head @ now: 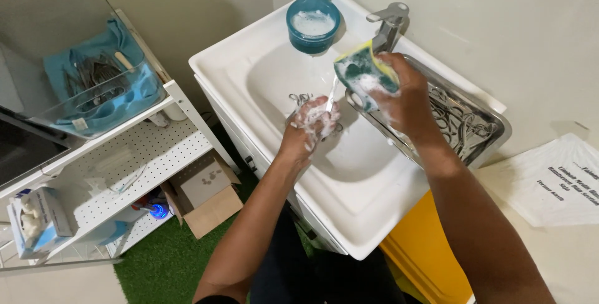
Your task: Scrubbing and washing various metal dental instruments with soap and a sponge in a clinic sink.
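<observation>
Over the basin of a white sink (262,61), my left hand (310,128) is covered in soap foam and closed around a thin metal instrument (332,95) that points up. My right hand (402,95) grips a yellow and green sponge (362,70) and presses it against the instrument's upper end. More metal scissor-like instruments (301,99) lie in the basin below my left hand. The grey tap (390,23) stands just behind the sponge.
A blue soap dispenser (312,20) sits on the sink's back rim. A steel tray (496,130) holding several instruments rests on the sink's right side. A white shelf rack (181,104) with a clear box of tools stands left; a cardboard box (206,195) and green mat lie below.
</observation>
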